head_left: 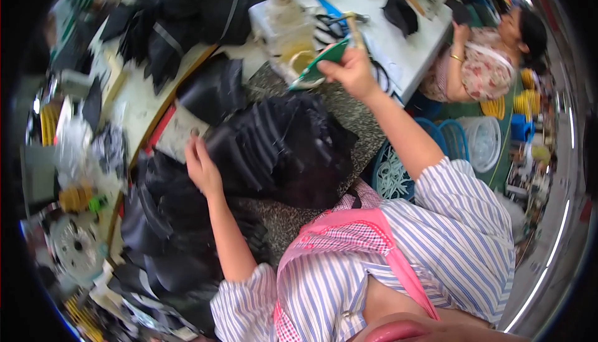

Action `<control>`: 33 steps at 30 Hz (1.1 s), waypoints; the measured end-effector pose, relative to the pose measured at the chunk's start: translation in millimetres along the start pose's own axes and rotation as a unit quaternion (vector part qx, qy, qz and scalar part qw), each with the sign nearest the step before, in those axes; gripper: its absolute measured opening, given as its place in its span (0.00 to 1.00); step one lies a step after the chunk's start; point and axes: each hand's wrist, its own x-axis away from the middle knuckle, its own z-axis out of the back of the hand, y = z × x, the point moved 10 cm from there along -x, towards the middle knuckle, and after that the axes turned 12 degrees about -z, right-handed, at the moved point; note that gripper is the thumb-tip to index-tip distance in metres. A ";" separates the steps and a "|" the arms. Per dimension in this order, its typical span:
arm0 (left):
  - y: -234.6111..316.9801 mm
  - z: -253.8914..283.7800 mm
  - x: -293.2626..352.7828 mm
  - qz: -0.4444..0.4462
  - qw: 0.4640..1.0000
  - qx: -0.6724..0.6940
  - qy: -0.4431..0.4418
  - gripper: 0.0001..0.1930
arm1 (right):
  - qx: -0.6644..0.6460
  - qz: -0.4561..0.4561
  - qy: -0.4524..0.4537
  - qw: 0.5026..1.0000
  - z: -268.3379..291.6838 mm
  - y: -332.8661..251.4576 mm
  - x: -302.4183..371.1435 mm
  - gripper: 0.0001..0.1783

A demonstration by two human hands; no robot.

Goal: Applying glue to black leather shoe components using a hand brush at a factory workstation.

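My right hand [354,75] is closed on a flat green piece [319,65], held tilted between thumb and fingers beside a yellowish pot [303,54]. A wooden-handled tool [355,30] rises just behind the fingers; I cannot tell whether the hand grips it too. My left hand [204,171] is open, its fingers stretched out beside a stack of black leather-like pieces [268,146]. More black pieces [163,214] lie below and left of that hand. The black stack rests on a speckled grey work surface [277,223].
Black cut pieces [180,18] heap up at the back left. A white table [405,49] stands at the right, with a co-worker [479,61] beside it. Near my right elbow are a blue basket of pale strips [391,174] and a clear tub [483,142].
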 end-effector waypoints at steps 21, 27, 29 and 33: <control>45.6 -63.1 86.7 0.230 0.934 0.270 -0.032 0.14 | -0.121 0.040 0.096 0.987 54.8 12.2 45.7 0.04; 30.5 -42.8 77.2 0.208 0.966 0.155 0.008 0.14 | -0.293 0.029 0.111 0.949 73.7 26.1 48.6 0.06; 25.0 -39.6 80.0 0.229 0.961 0.154 0.012 0.16 | -0.332 0.027 0.103 0.937 76.2 31.2 46.6 0.05; 26.9 -40.1 81.1 0.240 0.965 0.106 0.024 0.19 | -0.299 0.046 0.105 0.947 87.1 21.3 45.9 0.05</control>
